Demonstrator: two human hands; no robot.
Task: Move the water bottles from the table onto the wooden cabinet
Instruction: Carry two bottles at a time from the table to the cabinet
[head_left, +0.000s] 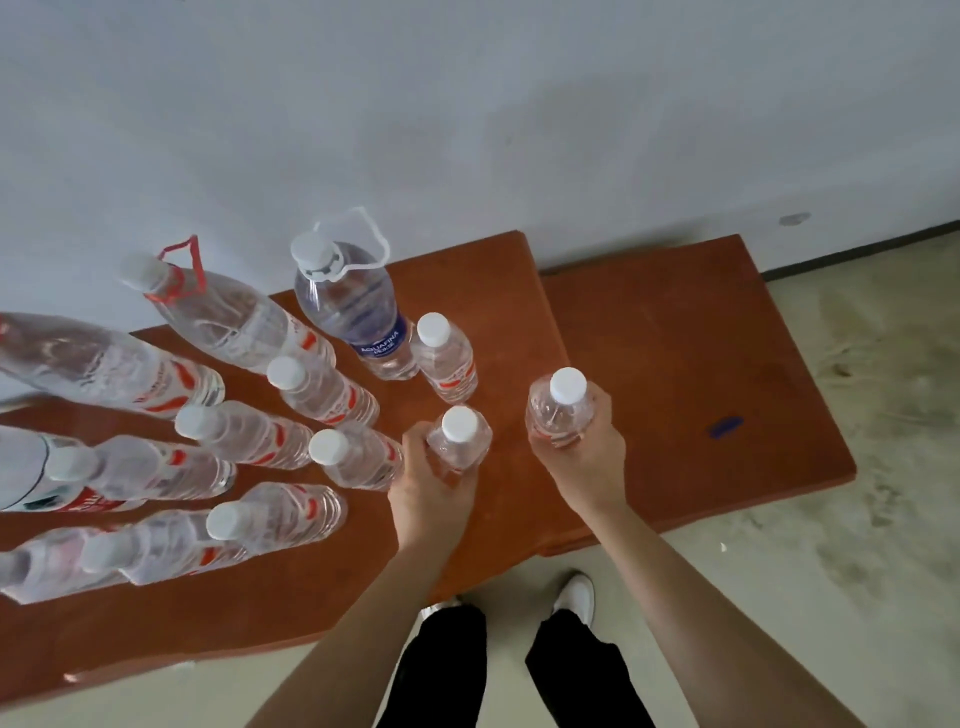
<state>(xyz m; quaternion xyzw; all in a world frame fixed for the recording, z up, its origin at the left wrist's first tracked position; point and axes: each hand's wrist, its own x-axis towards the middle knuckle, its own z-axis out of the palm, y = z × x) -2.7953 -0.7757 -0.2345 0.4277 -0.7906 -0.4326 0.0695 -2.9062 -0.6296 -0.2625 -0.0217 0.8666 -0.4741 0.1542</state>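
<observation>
At centre — L hand (426, 493) grips btl (460, 441), R hand (587, 457) 2nd btl (558, 410); far-left btls (36, 564) cropped.

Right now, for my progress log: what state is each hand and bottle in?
left hand, grips the left-held bottle, which is capped and upright.
right hand, grips the right-held bottle, which is capped and upright.
blue-label bottle, standing, capped, untouched.
red-handled bottle, standing, capped, untouched.
lone small bottle, standing, capped, untouched.

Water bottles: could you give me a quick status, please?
Left grip holds near bottle. Right grip holds second bottle. Standing bottles crowd the left side.
</observation>
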